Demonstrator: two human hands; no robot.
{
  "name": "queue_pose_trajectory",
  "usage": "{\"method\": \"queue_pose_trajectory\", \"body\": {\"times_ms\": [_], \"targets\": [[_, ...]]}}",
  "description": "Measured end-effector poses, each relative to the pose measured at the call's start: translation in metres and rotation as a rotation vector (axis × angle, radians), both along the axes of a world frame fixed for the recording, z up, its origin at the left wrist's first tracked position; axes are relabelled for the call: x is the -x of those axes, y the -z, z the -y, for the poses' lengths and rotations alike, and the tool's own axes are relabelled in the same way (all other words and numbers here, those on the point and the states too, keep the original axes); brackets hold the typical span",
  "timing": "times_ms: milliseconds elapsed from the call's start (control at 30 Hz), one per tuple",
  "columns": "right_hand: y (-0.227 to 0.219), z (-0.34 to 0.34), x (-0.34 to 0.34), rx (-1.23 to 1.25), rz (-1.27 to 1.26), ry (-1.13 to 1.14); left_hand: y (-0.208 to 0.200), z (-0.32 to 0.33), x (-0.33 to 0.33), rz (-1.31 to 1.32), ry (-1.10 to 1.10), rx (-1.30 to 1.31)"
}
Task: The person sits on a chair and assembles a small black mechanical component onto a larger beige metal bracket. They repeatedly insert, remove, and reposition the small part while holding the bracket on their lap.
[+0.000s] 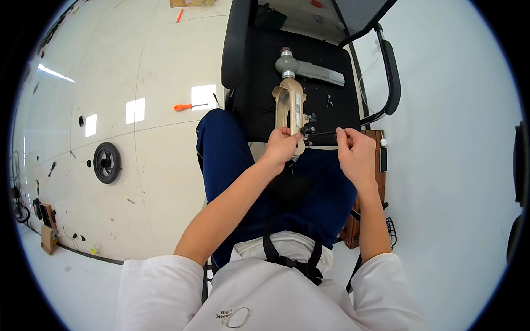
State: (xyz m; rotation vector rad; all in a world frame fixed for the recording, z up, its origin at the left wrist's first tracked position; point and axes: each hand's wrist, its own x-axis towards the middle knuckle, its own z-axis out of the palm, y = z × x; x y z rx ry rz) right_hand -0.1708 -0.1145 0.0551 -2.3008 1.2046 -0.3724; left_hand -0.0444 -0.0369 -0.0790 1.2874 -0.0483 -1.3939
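A beige metal fork, like a small wheel fork, lies on the black chair seat with its legs toward me. At its far end are a grey rounded collar and a flat grey bar pointing right. My left hand is closed around the fork's near end. Beside that hand, a black mechanical fitting sits on the fork's right leg. My right hand pinches the outer end of a thin black rod, whose other end reaches the fitting. The exact contact there is too small to tell.
Small keys lie on the chair seat, right of the fork. On the floor to the left are an orange-handled screwdriver and a small black wheel. A brown wooden cabinet stands by my right leg.
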Motion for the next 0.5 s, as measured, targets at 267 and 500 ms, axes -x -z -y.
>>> {"method": "queue_pose_trajectory", "body": {"times_ms": [267,500], "targets": [[-0.026,0.023,0.006,-0.201,-0.018,-0.505,0.003,0.002,-0.003,0.000,0.010,-0.042],[-0.044,0.051,-0.011,-0.244,-0.168,-0.781,0.006,0.000,-0.009,-0.025,0.017,-0.052]]}}
